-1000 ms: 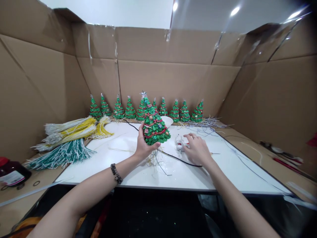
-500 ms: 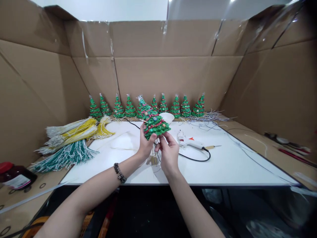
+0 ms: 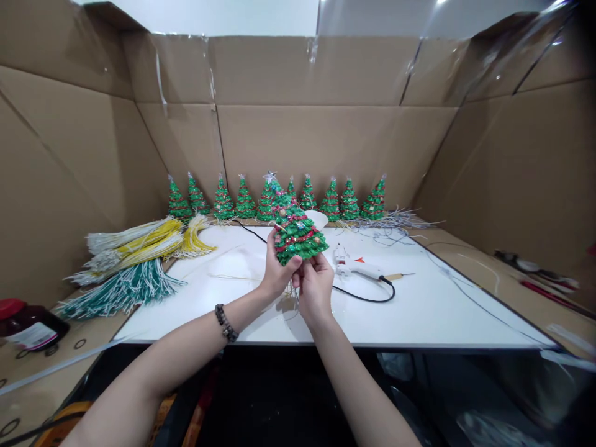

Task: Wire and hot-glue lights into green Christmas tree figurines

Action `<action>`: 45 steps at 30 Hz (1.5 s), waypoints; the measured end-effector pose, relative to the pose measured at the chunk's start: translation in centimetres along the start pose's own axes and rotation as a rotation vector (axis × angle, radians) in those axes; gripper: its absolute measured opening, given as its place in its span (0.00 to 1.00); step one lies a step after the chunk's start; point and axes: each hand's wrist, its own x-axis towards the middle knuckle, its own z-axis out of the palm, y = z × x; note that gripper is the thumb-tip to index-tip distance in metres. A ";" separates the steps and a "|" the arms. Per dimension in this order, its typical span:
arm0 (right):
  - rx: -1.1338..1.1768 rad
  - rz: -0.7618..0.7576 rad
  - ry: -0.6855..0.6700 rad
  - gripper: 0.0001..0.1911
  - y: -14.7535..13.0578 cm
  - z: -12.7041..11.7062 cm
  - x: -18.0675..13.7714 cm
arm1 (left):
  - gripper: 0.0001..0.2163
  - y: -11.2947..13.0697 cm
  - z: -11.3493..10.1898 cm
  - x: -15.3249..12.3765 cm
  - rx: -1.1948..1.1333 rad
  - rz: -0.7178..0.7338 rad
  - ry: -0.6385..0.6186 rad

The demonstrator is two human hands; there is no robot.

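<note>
Both hands now close on the small green Christmas tree (image 3: pixel 298 234), raised upright above the near middle of the white board (image 3: pixel 419 310): the right hand (image 3: pixel 315 288), a second ago on the glue gun (image 3: pixel 358 268), pinches its base beside the left hand (image 3: pixel 275 273). Red garlands ring the glittery tree.

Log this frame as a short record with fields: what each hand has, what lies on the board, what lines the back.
left hand: left hand grips the base of the decorated tree
right hand: right hand pinches under the same tree's base
board: white board bears a glue gun with black cord
back: row of small green trees along the cardboard wall
left side: bundles of yellow, white and green strands; red-capped jar
</note>
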 end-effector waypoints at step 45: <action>-0.924 -0.770 0.018 0.09 -0.4 -3.6 -3.6 | 0.51 0.3 0.1 0.4 0.107 0.195 -0.032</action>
